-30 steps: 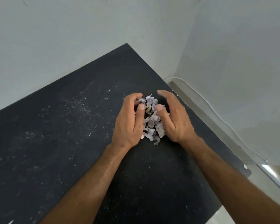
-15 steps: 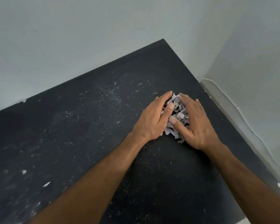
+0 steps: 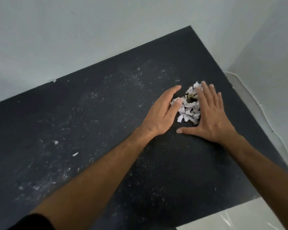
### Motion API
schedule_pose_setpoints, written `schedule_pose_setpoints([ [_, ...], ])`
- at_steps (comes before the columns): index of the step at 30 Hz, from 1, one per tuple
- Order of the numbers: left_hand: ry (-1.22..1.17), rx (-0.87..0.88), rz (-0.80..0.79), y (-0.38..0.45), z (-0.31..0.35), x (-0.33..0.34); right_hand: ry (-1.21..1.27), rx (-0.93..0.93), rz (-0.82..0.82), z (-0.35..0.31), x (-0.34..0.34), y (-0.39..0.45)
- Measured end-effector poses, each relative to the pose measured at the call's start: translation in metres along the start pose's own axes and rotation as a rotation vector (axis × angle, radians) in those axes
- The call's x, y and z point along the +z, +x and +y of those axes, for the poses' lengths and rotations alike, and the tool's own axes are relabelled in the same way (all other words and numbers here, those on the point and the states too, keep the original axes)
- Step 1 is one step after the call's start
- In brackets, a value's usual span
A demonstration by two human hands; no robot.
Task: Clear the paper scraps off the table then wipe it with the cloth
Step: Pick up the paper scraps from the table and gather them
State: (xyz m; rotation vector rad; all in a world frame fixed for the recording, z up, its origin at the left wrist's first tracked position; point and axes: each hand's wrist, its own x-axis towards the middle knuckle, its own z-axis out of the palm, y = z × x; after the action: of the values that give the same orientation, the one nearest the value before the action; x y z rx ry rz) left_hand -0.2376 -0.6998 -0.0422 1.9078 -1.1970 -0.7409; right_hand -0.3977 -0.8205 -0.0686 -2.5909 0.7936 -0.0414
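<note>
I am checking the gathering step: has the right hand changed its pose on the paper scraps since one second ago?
Yes. The right hand has flattened and spread its fingers on the table, beside the paper scraps; earlier it cupped them.

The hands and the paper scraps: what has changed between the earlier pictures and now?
Both hands have opened. The left hand and right hand, earlier cupped tightly around the scraps, now lie flat with straight fingers and have moved apart, so more of the pile shows and it looks looser. The scraps stay in one pile between the hands on the table, and the white specks remain.
</note>
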Motion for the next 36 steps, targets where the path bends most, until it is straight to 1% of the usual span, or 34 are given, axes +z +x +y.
schedule_pose_setpoints([
  [3,0.246,0.104,-0.004,-0.025,-0.021,0.003,-0.021,0.016,0.035,-0.002,-0.001,-0.001],
  [6,0.354,0.162,-0.035,-0.037,-0.034,0.010,-0.053,0.046,0.073,-0.004,-0.002,0.000],
  [8,0.341,0.173,-0.026,-0.035,-0.034,0.013,-0.088,0.048,0.062,-0.003,-0.004,0.002],
  [12,0.242,0.178,0.002,-0.021,-0.024,0.013,-0.128,0.025,0.004,0.000,-0.016,0.015],
  [14,0.198,0.154,0.027,-0.017,-0.019,0.011,-0.132,0.007,-0.033,0.001,-0.021,0.022],
  [19,0.274,0.180,0.134,-0.011,-0.021,0.018,-0.160,-0.091,-0.096,0.007,-0.020,0.034],
  [21,0.313,0.190,0.154,-0.010,-0.021,0.027,-0.172,-0.168,-0.125,0.011,-0.020,0.042],
  [23,0.285,0.146,0.202,-0.011,-0.016,0.037,-0.160,-0.291,-0.142,0.018,-0.017,0.049],
  [25,0.201,0.071,0.283,-0.014,-0.007,0.045,-0.109,-0.406,-0.126,0.025,-0.013,0.050],
  [28,0.122,-0.014,0.442,-0.016,0.006,0.060,-0.008,-0.535,0.022,0.037,-0.008,0.053],
  [30,0.104,-0.075,0.534,-0.015,0.016,0.075,0.011,-0.567,0.104,0.046,-0.009,0.057],
  [32,0.097,-0.139,0.600,-0.011,0.026,0.088,-0.007,-0.574,0.131,0.052,-0.011,0.062],
  [34,0.105,-0.178,0.639,-0.004,0.032,0.097,-0.050,-0.584,0.124,0.054,-0.013,0.066],
  [36,0.138,-0.225,0.629,0.002,0.032,0.099,-0.088,-0.592,0.134,0.054,-0.011,0.067],
])
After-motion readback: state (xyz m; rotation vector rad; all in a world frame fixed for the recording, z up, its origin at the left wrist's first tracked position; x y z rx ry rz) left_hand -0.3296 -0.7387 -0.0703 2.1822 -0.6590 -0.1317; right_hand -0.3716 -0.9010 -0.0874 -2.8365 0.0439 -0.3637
